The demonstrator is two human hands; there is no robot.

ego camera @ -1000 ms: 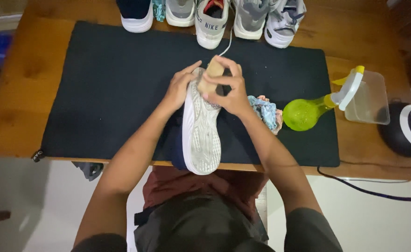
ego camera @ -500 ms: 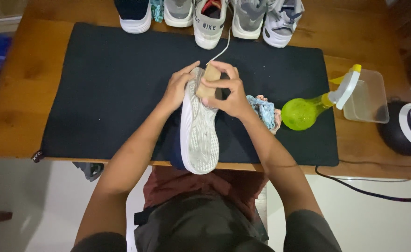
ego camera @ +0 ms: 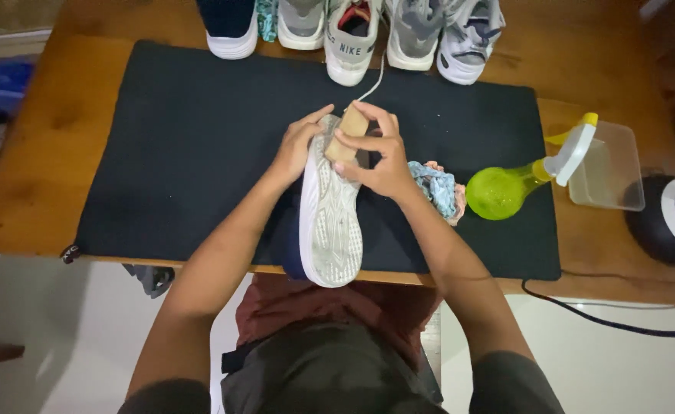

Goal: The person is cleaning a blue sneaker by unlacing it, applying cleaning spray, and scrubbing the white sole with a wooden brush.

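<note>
Shoe point(ego camera: 330, 222), white-soled and dark blue, lies sole-up across the near edge of the wooden bench point(ego camera: 31, 192), on the black rectangular mat point(ego camera: 184, 153). Since a second ago the tan rectangular block point(ego camera: 346, 132) has slid a little along the toe of the sole, suggesting a rubbing stroke under way. Right hand point(ego camera: 379, 157) pinches the block between thumb and fingers, wrist bent. Left hand point(ego camera: 299, 146) is closed around the toe, steadying it. Beyond: green spray bottle point(ego camera: 506, 188), row of shoes point(ego camera: 353, 34).
</note>
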